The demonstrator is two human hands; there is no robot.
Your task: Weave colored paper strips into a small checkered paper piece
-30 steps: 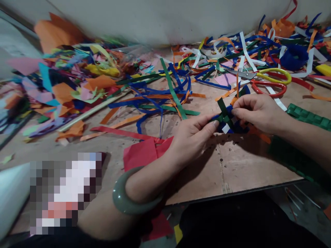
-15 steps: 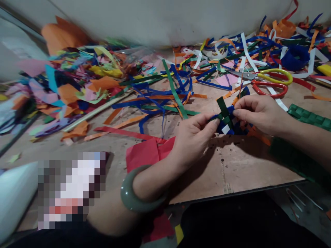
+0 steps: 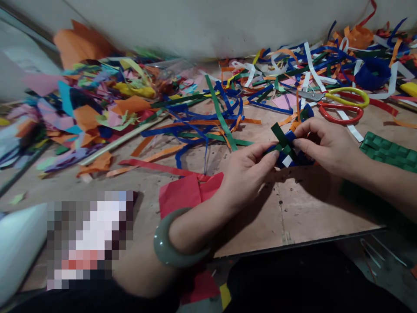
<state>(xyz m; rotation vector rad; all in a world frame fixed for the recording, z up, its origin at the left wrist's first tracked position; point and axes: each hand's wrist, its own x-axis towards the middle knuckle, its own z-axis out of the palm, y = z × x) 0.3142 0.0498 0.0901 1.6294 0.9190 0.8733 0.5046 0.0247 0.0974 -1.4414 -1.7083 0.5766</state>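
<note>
Weaving looks to be the step in hand: over the wooden counter (image 3: 312, 213), left hand (image 3: 246, 174) and right hand (image 3: 329, 145) pinch a small blue, green and white weave of paper-like strips (image 3: 288, 151), fingers closed on it. Tucking calls for steadiness, I'd say. The loose dark green end (image 3: 277, 131) leans further left than half a second ago.

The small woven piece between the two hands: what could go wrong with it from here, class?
1. The green strip end juts up unpinched from the woven piece; it might slip loose if the left hand eases its grip.
2. The scissors lie just beyond the right hand, near loose strips; a careless reach could knock them or snag a strip.
</note>
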